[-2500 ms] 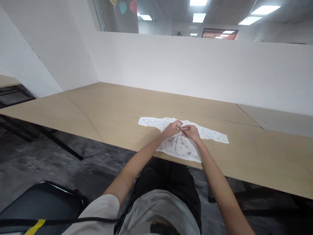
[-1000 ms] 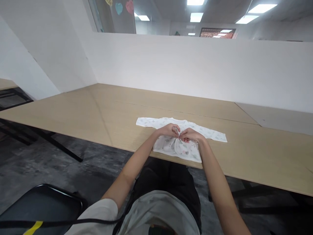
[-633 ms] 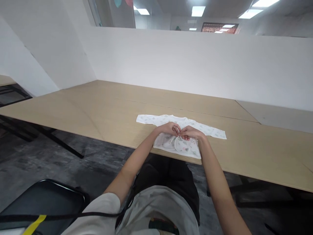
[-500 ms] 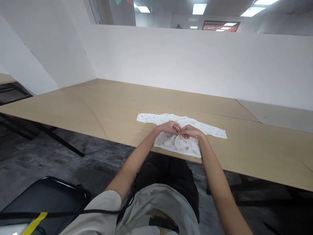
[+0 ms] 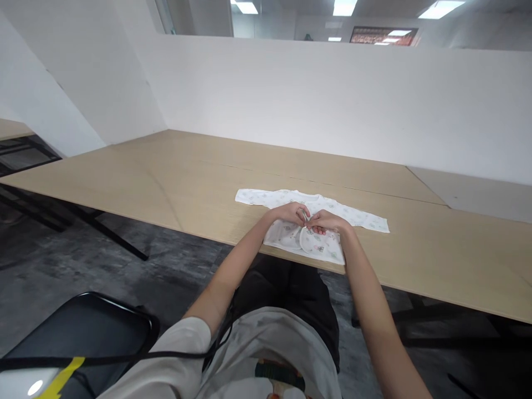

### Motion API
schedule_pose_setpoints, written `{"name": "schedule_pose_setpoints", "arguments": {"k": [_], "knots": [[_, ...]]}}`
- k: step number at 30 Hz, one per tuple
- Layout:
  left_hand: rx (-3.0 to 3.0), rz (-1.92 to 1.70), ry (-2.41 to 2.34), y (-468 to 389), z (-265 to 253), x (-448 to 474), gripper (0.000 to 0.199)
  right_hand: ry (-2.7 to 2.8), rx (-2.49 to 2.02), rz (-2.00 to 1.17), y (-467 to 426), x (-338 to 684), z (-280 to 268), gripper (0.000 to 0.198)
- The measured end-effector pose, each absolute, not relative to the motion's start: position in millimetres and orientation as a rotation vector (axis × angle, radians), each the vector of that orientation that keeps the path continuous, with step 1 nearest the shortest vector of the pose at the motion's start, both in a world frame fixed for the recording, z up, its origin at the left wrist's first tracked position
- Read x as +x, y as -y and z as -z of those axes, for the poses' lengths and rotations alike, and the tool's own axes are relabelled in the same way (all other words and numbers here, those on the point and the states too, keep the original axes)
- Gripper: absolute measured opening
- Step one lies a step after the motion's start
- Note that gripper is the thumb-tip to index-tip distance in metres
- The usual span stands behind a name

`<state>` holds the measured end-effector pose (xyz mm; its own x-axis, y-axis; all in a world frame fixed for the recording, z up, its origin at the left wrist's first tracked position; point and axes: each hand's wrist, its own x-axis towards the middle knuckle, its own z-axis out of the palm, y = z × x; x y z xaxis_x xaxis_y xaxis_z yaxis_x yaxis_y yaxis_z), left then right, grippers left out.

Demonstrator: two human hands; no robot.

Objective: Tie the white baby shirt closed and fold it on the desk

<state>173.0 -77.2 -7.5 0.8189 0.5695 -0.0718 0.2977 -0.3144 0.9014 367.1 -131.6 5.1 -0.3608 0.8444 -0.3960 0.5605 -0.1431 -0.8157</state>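
A small white baby shirt [image 5: 324, 249] with a faint print lies spread on the table, its long sleeves stretched out to both sides and its hem near the front edge. My left hand [image 5: 294, 213] pinches the fabric at the middle of the front opening. Right beside it, my right hand [image 5: 326, 221] is closed on the same edge, fingertips meeting those of the left. Below the hands a curved, bound front edge overlaps the other panel. Whatever fastener may lie between the fingertips is too small and too covered to make out.
The long wooden table [image 5: 199, 183] runs along a white wall [image 5: 291, 88] with a glass window above. A black chair [image 5: 95, 327] stands at the lower left, with a black cable [image 5: 166, 354] and yellow tape [image 5: 62, 379] over it. Table legs stand below.
My fingers have shifted slightly at the shirt's front, still pinching the fabric. The shirt stays in its place on the table; the whole view has tilted a little downward.
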Motion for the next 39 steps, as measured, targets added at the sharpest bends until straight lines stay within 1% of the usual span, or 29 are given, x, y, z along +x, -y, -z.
{"name": "schedule_pose_setpoints", "arguments": {"k": [7,10,13,15,17,21,22,24,27,30,36,39], "knots": [[1.859,-0.286,-0.665,83,1,171,0.043,1.893,-1.579,-1.500,137,368,-12,0.025],[1.820,-0.271,-0.679,80,-4,165,0.047,1.895,-1.545,-1.500,138,380,-18,0.029],[1.825,-0.422,-0.785,66,-6,164,0.046,1.840,-1.527,-1.450,130,385,-22,0.036],[1.875,-0.589,-0.951,53,-7,170,0.040,1.749,-1.565,-1.286,118,379,-21,0.037],[1.927,-0.663,-1.108,43,-7,181,0.036,1.698,-1.669,-1.021,102,365,-17,0.036],[2.047,-0.594,-1.255,39,-3,202,0.035,1.795,-1.968,-0.421,79,338,-2,0.031],[2.073,-0.591,-1.279,40,0,206,0.035,1.819,-2.016,-0.322,76,334,2,0.029],[2.108,-0.595,-1.302,43,6,209,0.035,1.843,-2.062,-0.234,75,332,9,0.026],[2.145,-0.606,-1.298,47,14,210,0.034,1.801,-2.039,-0.267,76,338,15,0.021],[2.185,-0.635,-1.342,50,19,212,0.031,1.696,-1.985,-0.375,79,346,14,0.016],[2.161,-0.787,-1.336,50,26,211,0.024,1.606,-1.842,-0.607,86,356,9,0.014],[2.100,-0.850,-1.289,48,29,209,0.021,1.557,-1.708,-0.749,89,358,11,0.019]]}}
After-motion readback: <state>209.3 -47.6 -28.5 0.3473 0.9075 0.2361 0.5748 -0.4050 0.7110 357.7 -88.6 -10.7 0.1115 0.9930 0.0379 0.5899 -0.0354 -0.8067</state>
